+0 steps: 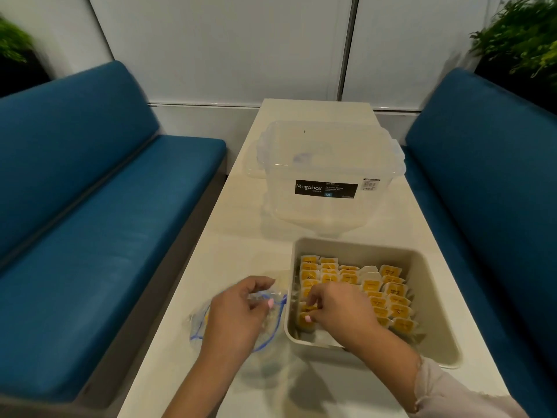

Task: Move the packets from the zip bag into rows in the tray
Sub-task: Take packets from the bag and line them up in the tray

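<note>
Pale cream counter [241,236] running toward twelve o'clock, ending at a white panelled wall [229,46]. Blue cushioned benches at nine o'clock [90,206] and three o'clock [488,182]. Green plants at ten [12,40] and two o'clock [521,34]; soft, even light.

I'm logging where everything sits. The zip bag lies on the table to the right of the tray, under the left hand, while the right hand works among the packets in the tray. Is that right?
Not quite. The head view shows the zip bag lying to the left of the tray, not the right. The rest holds: the left hand is on it, and the right hand is among the packets in the tray.
</note>
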`<state>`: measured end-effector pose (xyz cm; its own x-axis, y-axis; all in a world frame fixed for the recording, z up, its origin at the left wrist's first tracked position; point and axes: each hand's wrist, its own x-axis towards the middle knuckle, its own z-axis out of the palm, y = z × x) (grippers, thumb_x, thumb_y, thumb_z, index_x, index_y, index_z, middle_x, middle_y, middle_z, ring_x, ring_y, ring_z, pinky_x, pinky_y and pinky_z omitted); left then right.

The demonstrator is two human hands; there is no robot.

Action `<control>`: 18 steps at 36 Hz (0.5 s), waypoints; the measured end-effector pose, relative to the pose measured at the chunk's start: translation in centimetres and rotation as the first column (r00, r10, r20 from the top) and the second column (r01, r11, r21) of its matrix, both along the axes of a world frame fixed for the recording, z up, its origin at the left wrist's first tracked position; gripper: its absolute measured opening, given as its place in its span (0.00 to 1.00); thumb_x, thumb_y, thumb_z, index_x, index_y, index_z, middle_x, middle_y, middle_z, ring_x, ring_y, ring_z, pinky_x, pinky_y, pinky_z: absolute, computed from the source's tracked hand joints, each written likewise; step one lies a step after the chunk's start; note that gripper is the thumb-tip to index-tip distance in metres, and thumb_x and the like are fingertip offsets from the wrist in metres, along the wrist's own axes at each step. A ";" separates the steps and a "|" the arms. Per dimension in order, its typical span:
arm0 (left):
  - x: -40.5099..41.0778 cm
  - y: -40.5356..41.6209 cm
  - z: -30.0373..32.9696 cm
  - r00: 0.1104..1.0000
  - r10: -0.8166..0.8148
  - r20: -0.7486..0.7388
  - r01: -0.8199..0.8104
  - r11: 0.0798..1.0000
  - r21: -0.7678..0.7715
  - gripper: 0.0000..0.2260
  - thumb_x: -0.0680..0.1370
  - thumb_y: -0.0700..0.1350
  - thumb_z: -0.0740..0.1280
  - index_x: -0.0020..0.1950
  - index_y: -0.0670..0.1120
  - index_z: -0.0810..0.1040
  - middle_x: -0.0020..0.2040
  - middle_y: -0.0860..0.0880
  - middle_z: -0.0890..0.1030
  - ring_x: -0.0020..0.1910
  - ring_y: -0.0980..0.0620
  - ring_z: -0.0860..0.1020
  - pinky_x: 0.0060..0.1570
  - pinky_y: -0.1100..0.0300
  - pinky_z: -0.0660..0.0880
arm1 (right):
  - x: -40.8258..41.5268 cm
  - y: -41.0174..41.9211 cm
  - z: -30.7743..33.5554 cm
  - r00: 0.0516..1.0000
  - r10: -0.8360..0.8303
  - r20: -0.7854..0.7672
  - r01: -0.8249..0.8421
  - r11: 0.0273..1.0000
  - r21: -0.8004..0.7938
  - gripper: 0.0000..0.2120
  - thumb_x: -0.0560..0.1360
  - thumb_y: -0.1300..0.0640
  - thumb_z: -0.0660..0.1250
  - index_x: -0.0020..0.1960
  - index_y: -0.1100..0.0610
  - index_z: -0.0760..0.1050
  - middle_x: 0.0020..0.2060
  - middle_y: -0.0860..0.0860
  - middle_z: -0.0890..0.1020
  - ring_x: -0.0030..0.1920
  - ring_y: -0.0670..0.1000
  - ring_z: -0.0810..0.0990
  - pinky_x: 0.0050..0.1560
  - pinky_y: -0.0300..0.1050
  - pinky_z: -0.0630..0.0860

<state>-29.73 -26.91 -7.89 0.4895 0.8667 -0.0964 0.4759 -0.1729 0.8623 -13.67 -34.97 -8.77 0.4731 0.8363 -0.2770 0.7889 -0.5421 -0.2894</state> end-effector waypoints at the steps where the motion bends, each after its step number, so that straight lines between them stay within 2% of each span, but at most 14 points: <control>1: -0.3 0.5 0.2 1.000 0.018 0.017 -0.018 1.000 0.011 0.12 0.73 0.40 0.71 0.50 0.56 0.81 0.47 0.60 0.83 0.43 0.58 0.81 0.46 0.62 0.78 | 0.0 0.0 0.1 1.000 -0.004 -0.001 0.004 1.000 0.013 0.10 0.73 0.47 0.69 0.54 0.45 0.78 0.47 0.45 0.81 0.48 0.48 0.79 0.43 0.41 0.74; 5: -1.8 2.3 1.2 0.996 0.071 0.054 -0.075 0.993 0.088 0.11 0.74 0.40 0.70 0.49 0.55 0.80 0.47 0.61 0.82 0.37 0.63 0.80 0.38 0.73 0.73 | -0.1 0.4 0.7 0.999 -0.040 -0.014 0.041 0.997 0.069 0.09 0.72 0.46 0.70 0.51 0.46 0.78 0.43 0.44 0.81 0.44 0.47 0.79 0.41 0.42 0.76; 7: -2.4 3.1 1.5 0.994 0.103 0.045 -0.109 0.985 0.135 0.10 0.74 0.40 0.70 0.49 0.56 0.80 0.46 0.63 0.81 0.36 0.65 0.78 0.35 0.72 0.72 | -0.2 0.7 1.0 0.998 -0.059 -0.023 0.060 0.994 0.086 0.09 0.71 0.44 0.70 0.50 0.45 0.79 0.41 0.44 0.81 0.42 0.46 0.79 0.41 0.43 0.78; 11: -3.7 4.2 1.7 0.989 0.146 -0.003 -0.143 0.969 0.201 0.11 0.74 0.43 0.71 0.47 0.60 0.78 0.45 0.66 0.79 0.42 0.63 0.78 0.38 0.68 0.72 | -0.6 1.1 1.6 0.998 -0.060 -0.034 0.063 0.992 0.107 0.09 0.72 0.45 0.70 0.50 0.45 0.78 0.39 0.43 0.80 0.41 0.45 0.78 0.38 0.41 0.76; 13: -4.4 4.8 1.4 0.992 0.101 -0.078 -0.084 0.977 0.195 0.13 0.72 0.45 0.73 0.49 0.62 0.77 0.47 0.66 0.78 0.47 0.62 0.77 0.43 0.64 0.73 | -0.8 1.3 1.9 0.997 -0.068 -0.033 0.071 0.989 0.128 0.09 0.72 0.45 0.70 0.50 0.45 0.78 0.38 0.43 0.79 0.39 0.44 0.77 0.35 0.39 0.72; 15: -4.9 5.1 0.9 0.975 0.023 -0.220 0.017 0.984 0.179 0.16 0.70 0.48 0.74 0.55 0.61 0.76 0.50 0.65 0.77 0.51 0.61 0.76 0.48 0.62 0.72 | -1.0 1.4 2.2 0.997 -0.075 -0.028 0.079 0.985 0.154 0.08 0.72 0.45 0.69 0.49 0.46 0.78 0.36 0.42 0.78 0.37 0.43 0.76 0.34 0.39 0.72; 18: -5.3 5.2 0.2 0.935 -0.014 -0.355 0.092 0.975 0.203 0.18 0.71 0.51 0.73 0.59 0.61 0.75 0.52 0.64 0.76 0.53 0.62 0.74 0.48 0.62 0.71 | -1.6 1.6 2.7 0.996 -0.084 -0.027 0.088 0.976 0.197 0.08 0.72 0.44 0.69 0.48 0.45 0.78 0.32 0.40 0.75 0.35 0.41 0.73 0.29 0.37 0.64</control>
